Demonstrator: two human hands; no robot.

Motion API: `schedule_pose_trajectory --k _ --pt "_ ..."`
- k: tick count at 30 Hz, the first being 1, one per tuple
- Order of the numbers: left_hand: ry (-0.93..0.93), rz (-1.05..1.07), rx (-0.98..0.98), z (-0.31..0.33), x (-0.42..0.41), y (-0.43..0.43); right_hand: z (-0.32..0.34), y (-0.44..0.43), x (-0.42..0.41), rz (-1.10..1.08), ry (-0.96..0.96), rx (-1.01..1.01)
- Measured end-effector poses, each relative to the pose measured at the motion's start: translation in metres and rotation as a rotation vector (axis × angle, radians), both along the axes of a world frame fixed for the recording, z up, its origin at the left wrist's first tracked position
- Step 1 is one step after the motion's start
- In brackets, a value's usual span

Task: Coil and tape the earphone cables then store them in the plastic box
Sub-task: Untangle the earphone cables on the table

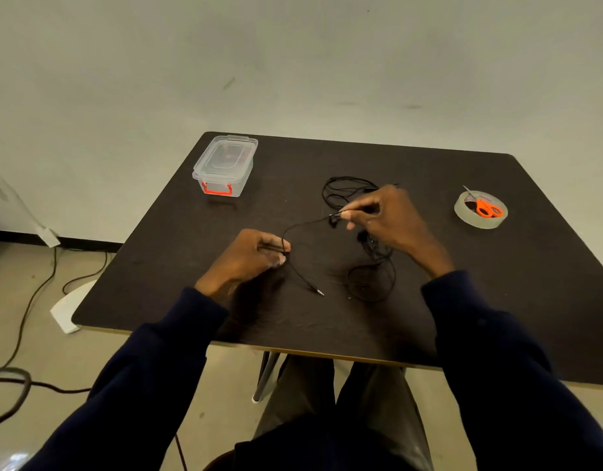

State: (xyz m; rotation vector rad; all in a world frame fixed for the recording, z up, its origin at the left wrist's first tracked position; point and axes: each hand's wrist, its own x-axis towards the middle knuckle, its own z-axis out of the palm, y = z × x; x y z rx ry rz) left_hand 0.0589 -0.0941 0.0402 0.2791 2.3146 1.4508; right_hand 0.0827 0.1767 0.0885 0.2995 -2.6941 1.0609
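A black earphone cable [305,224] stretches between my two hands above the dark table [164,266]. My left hand [251,254] is closed on loops of that cable, and the jack end [318,291] trails onto the table. My right hand [385,217] pinches the earbud end of the same cable. More black earphone cables lie loose: one tangle [344,190] behind my right hand, another [373,278] below it. The clear plastic box [225,164], lid shut with a red latch, stands at the far left. A roll of clear tape [480,215] lies at the right.
Small orange-handled scissors [485,207] rest on top of the tape roll. Cords run across the floor [28,375] to the left of the table. My knees are under the table's front edge.
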Motion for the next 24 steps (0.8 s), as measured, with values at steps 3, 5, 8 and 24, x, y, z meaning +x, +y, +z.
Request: schedule_pose_trajectory --k 3,5,8,24 --pt "0.086 -0.037 -0.285 0.014 -0.009 -0.001 -0.007 -0.013 -0.001 0.041 -0.055 -0.038" --pt "0.116 -0.050 -0.389 0.023 -0.011 -0.004 -0.006 -0.014 -0.002 0.062 -0.080 -0.063" --pt "0.261 0.032 -0.581 0.030 -0.008 -0.003 -0.006 -0.013 -0.002 0.098 -0.116 -0.106" --pt "0.135 0.262 0.207 0.006 -0.022 0.001 -0.007 0.033 0.011 0.032 -0.213 -0.055"
